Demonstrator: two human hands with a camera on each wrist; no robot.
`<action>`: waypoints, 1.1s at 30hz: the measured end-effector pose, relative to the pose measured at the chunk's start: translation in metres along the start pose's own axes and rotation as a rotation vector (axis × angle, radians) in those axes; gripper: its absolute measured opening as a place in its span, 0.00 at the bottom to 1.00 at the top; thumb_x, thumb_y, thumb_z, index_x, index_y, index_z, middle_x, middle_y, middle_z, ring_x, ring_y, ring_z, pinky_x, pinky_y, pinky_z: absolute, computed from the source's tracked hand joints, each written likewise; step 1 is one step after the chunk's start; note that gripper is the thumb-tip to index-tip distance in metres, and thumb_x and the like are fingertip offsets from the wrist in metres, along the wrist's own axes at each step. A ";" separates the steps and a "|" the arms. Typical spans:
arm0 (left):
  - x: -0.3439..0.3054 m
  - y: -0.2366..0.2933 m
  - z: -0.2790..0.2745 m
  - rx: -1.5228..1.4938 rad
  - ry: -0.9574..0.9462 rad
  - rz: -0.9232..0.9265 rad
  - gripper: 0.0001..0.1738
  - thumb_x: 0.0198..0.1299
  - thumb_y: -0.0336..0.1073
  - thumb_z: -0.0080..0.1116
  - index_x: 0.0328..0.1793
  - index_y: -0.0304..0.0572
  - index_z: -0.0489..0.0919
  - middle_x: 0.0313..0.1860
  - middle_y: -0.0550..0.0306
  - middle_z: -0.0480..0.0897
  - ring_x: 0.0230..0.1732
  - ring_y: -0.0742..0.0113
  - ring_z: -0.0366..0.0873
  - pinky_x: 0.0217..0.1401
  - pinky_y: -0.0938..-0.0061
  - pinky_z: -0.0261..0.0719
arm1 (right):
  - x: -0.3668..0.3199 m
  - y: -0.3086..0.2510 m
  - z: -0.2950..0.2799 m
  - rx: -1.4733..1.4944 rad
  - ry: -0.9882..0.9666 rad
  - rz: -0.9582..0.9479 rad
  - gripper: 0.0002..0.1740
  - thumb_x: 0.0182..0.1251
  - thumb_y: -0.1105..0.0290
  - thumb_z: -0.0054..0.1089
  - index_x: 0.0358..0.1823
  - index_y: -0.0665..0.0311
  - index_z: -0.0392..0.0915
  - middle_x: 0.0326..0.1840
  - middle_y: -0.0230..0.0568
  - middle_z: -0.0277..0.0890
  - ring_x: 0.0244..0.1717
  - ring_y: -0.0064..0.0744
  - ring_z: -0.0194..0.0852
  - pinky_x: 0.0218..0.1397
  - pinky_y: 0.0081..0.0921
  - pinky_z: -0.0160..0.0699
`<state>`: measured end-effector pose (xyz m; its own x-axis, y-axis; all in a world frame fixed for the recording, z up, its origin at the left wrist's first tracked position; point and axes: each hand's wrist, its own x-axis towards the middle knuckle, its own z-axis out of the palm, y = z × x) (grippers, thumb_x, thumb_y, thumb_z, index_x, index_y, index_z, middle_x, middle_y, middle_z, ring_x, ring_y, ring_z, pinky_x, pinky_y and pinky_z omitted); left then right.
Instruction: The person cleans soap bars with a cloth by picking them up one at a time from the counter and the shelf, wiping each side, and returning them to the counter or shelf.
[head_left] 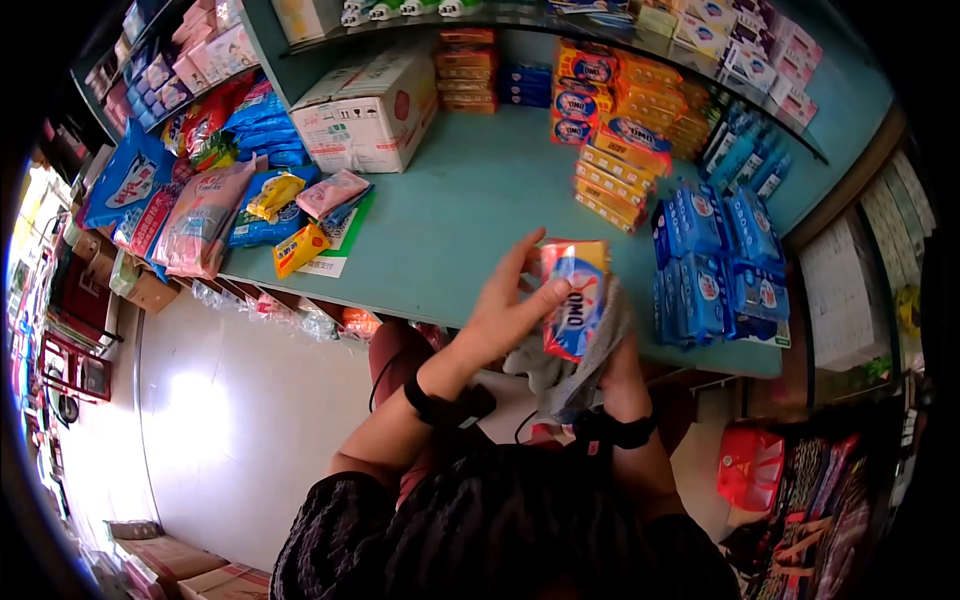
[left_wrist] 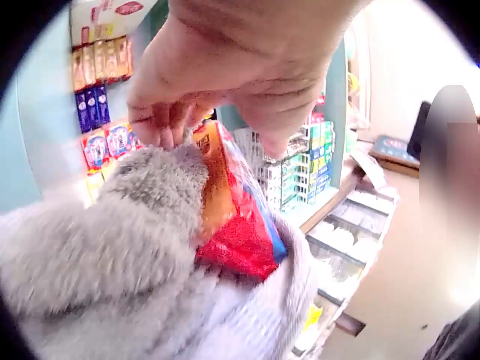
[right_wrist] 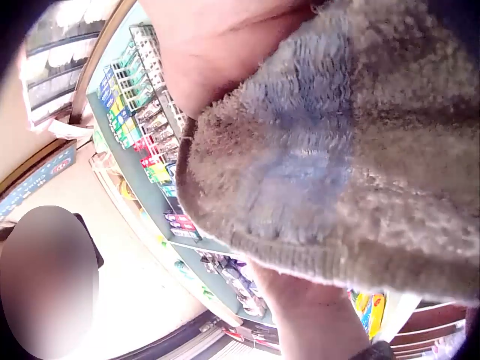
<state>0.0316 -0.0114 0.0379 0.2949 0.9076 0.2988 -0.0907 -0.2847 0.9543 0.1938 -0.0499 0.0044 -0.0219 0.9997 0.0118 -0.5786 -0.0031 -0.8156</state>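
Note:
Over the counter's front edge, my left hand grips a red, blue and orange OMO soap pack, thumb across its printed front. A grey fluffy cloth lies behind and along the right side of the pack, bunched below it. My right hand holds this cloth from the right, its fingers mostly hidden under the fabric. In the left wrist view, the fingers pinch the top of the pack, whose red end rests against the cloth. The cloth fills much of the right wrist view.
Stacked orange soap packs and blue wrapped packs stand on the green counter ahead and right. A white carton sits back left, near bagged detergent and small loose packs. A glass shelf overhangs the back.

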 end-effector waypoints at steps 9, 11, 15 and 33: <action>0.000 0.008 0.016 -0.512 0.142 -0.140 0.17 0.62 0.36 0.56 0.51 0.33 0.67 0.40 0.56 0.78 0.39 0.75 0.76 0.42 0.79 0.76 | -0.010 0.005 0.019 0.037 -0.049 0.073 0.23 0.69 0.56 0.45 0.57 0.67 0.65 0.48 0.36 0.71 0.44 0.22 0.72 0.47 0.21 0.76; 0.005 0.002 0.015 -0.579 0.198 -0.109 0.16 0.63 0.36 0.55 0.50 0.34 0.67 0.38 0.56 0.78 0.37 0.74 0.76 0.41 0.79 0.77 | -0.007 0.008 0.013 -0.303 -0.139 -0.131 0.22 0.68 0.59 0.49 0.55 0.69 0.65 0.48 0.37 0.71 0.45 0.26 0.71 0.48 0.22 0.74; 0.016 0.001 0.012 -0.674 0.408 -0.072 0.16 0.63 0.39 0.55 0.49 0.37 0.68 0.37 0.58 0.77 0.35 0.74 0.77 0.39 0.79 0.77 | -0.001 0.000 0.021 -0.754 -0.212 -0.388 0.24 0.65 0.65 0.52 0.58 0.71 0.62 0.54 0.43 0.69 0.50 0.31 0.70 0.55 0.27 0.70; -0.016 -0.011 0.004 -0.616 0.012 -0.520 0.23 0.63 0.44 0.54 0.59 0.41 0.66 0.47 0.57 0.77 0.42 0.70 0.78 0.37 0.77 0.80 | 0.009 0.005 -0.010 -0.278 0.253 -0.378 0.16 0.67 0.70 0.50 0.53 0.70 0.70 0.52 0.42 0.70 0.53 0.32 0.68 0.57 0.29 0.67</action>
<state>0.0316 -0.0244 0.0222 0.4336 0.8815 -0.1871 -0.4540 0.3930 0.7996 0.1988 -0.0409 -0.0055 0.3635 0.9047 0.2222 -0.2695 0.3304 -0.9045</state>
